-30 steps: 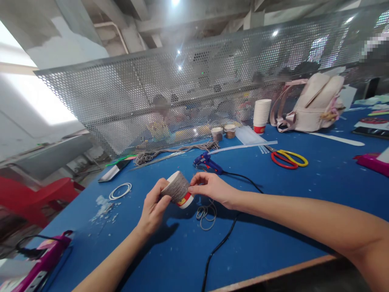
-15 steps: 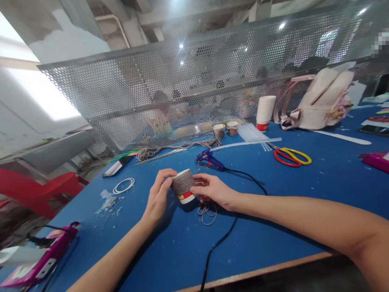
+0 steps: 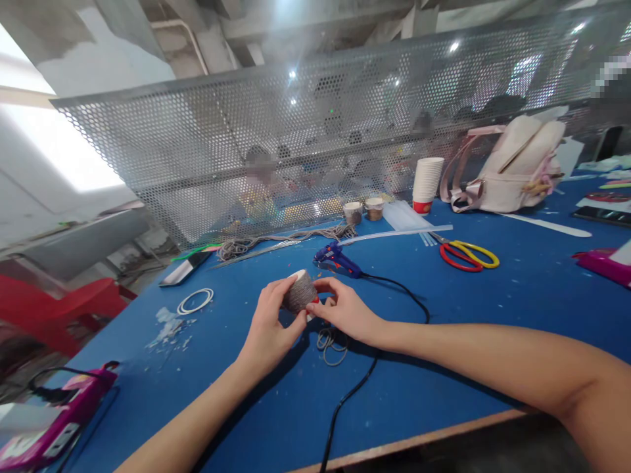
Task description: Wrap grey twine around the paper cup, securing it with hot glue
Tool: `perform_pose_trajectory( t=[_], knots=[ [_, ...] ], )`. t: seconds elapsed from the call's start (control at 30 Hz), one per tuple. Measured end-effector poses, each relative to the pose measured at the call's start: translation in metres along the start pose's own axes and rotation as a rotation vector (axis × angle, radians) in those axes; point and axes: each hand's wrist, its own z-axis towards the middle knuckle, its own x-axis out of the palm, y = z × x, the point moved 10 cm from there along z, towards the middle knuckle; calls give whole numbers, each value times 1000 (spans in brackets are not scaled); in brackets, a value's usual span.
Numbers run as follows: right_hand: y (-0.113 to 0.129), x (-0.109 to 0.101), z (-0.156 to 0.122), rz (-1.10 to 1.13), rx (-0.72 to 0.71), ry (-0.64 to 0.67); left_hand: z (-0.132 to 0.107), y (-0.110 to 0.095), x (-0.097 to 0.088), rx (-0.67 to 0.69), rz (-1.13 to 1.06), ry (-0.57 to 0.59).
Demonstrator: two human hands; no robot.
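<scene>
A paper cup (image 3: 300, 293) wound with grey cord is held tilted above the blue table, its open rim toward the upper left. My left hand (image 3: 272, 323) grips its left side, thumb and fingers around the cord-covered part. On the right, my right hand (image 3: 346, 310) is closed on the cup near its red-and-white base. A loose loop of grey cord (image 3: 331, 346) lies on the table below my right hand. Just beyond the cup rests a blue hot glue gun (image 3: 337, 259), its black cable running to the right and then toward the front edge.
Red-and-yellow scissors (image 3: 468, 255), stacked paper cups (image 3: 427, 185) and a pale backpack (image 3: 517, 171) stand to the right. Two small wrapped cups (image 3: 353, 213) and a grey cord bundle (image 3: 241, 247) lie at the back. A white coil (image 3: 195, 301) and a magenta power strip (image 3: 73, 410) are at left.
The cup has been turned and tipped between my hands, so its red band is now mostly covered. My left hand's thumb has shifted down toward the cup's lower side.
</scene>
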Motion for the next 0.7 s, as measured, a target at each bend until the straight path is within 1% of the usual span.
perform_pose_trajectory(
  t=[0.1,0.2,0.27,0.4,0.47,0.6,0.7],
  knots=[
    [-1,2,0,16,-3,26,1,8,2,-63,-71,11],
    [-3,4,-1,71,-5,56,0,15,-1,-103,-109,-15],
    [-3,1,-3,53,-1,33,0,19,-5,-103,-114,-54],
    [-2,-8,-4,-72,18,-47,1,25,-17,-90,-67,-149],
    [2,-8,-5,-118,-4,-51,1,27,-19,-90,-28,-164],
    [16,4,-10,-224,-148,26,3,30,-19,-95,18,-154],
    [29,14,-19,-349,-333,75,2,36,-17,-123,-30,-149]
  ],
)
